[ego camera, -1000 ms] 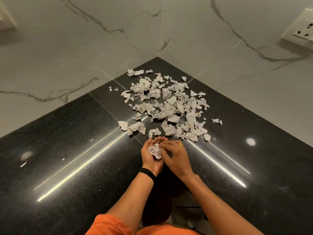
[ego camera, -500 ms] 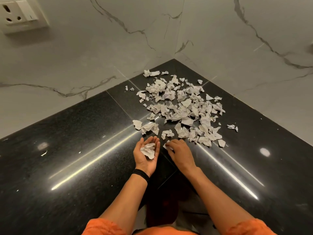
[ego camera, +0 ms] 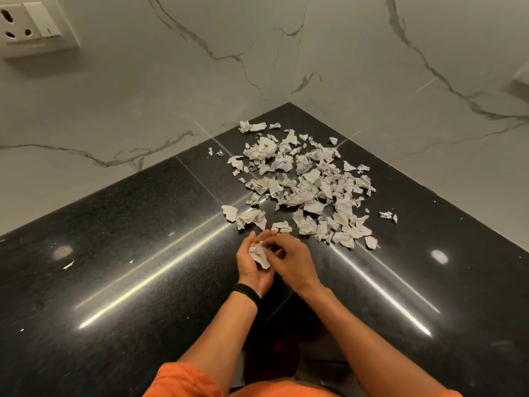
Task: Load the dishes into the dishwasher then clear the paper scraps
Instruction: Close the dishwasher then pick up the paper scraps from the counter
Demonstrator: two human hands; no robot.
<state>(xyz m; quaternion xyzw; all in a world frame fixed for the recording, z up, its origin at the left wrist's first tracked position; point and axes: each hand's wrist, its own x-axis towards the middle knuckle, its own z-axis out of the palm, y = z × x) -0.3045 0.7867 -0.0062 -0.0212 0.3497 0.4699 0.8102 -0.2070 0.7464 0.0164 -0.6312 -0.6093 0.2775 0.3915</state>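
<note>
Right fingers (ego camera: pixel 282 242) back on palmed scraps (ego camera: pixel 260 255)

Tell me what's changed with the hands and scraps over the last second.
The right hand went out to the near edge of the pile on the counter, then came back; its fingertips are now at the wad of scraps in the left hand. The left hand stayed cupped, palm up, holding that wad. The rest of the pile looks unchanged.
</note>
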